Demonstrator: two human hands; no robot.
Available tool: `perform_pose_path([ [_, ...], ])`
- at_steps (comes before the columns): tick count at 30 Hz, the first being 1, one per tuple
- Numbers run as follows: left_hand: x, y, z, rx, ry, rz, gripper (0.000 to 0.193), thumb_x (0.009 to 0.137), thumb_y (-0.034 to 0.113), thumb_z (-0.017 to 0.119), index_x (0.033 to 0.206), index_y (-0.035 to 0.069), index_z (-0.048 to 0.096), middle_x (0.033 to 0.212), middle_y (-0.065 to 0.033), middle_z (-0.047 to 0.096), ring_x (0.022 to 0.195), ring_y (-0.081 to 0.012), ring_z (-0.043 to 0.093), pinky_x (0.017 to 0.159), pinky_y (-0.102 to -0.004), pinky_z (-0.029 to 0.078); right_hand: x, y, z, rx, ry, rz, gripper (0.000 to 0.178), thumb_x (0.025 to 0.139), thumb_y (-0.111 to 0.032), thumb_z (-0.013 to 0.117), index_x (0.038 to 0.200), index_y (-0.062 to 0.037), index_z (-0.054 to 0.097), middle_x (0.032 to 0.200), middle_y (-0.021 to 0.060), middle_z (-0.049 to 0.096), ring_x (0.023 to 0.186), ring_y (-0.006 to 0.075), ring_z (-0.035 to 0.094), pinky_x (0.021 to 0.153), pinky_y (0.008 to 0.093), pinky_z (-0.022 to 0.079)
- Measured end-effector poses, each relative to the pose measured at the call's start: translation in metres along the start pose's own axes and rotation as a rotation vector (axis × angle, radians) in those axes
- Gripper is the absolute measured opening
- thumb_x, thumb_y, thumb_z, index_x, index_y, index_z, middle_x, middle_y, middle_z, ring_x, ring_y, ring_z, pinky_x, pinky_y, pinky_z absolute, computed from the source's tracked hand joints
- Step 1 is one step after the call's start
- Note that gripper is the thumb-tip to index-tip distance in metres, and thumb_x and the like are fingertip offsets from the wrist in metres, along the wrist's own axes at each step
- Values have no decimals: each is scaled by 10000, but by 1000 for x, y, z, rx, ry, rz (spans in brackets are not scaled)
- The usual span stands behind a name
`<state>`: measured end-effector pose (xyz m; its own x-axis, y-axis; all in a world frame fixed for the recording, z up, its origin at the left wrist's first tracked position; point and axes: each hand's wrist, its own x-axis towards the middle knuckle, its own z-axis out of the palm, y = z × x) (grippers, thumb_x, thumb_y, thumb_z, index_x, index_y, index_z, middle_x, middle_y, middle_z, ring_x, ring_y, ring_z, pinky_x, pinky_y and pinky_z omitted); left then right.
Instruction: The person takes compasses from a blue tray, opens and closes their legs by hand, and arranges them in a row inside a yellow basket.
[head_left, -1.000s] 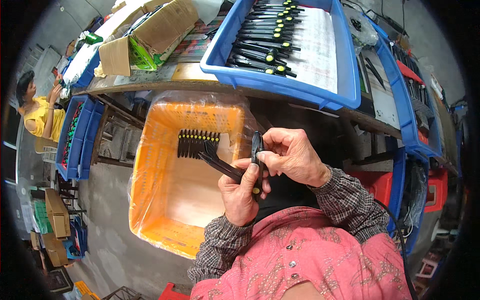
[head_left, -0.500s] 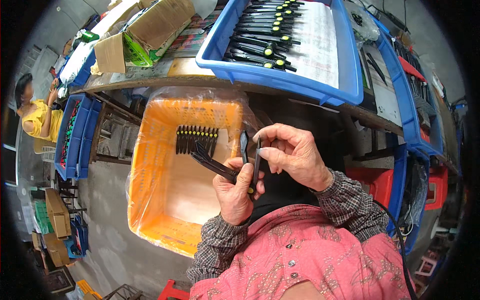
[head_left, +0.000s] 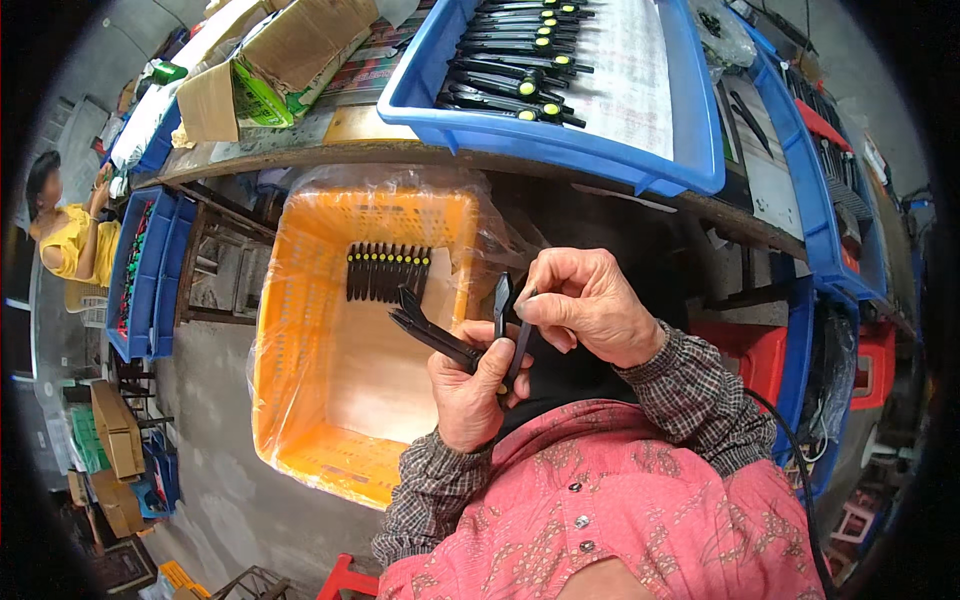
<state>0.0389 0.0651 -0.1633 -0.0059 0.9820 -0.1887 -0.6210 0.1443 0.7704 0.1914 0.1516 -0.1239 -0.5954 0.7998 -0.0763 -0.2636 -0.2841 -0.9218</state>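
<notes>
my left hand (head_left: 468,385) grips a bundle of stiff, light black plastic handles (head_left: 432,335) pointing to ten o'clock over the orange crate (head_left: 300,300), while my right hand (head_left: 590,305) pinches one thin black piece (head_left: 520,345) near its top.

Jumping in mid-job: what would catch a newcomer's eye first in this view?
The orange crate at centre left, lined with clear plastic, holds a row of black pieces against its far wall. Just right of it, the left hand grips several black handles while the right hand pinches one. Above, a blue tray holds more tools.
</notes>
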Motion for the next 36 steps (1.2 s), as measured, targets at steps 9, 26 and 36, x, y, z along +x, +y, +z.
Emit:
perform_pose_path([
  [9,0,-8,7,99,66,56,126,902,109,597,974,11,564,745,-78,634,521,-99,563,409,-187,386,-3,11,9,-113,191,-119,181,849,-100,664,748,-37,528,664,-19,557,501,21,470,423,171,364],
  [26,1,-8,-2,4,12,-44,137,904,118,596,988,15,563,740,-80,632,514,-107,565,405,-198,394,-3,18,-3,-39,66,-41,149,874,-118,642,807,-24,548,655,-20,542,489,20,457,417,173,355],
  [36,3,-9,-2,47,36,-6,149,908,123,591,994,3,565,742,-83,632,516,-104,562,404,-197,390,-4,17,4,-8,157,-27,136,864,-107,652,864,-4,563,728,10,602,547,18,491,444,169,387],
])
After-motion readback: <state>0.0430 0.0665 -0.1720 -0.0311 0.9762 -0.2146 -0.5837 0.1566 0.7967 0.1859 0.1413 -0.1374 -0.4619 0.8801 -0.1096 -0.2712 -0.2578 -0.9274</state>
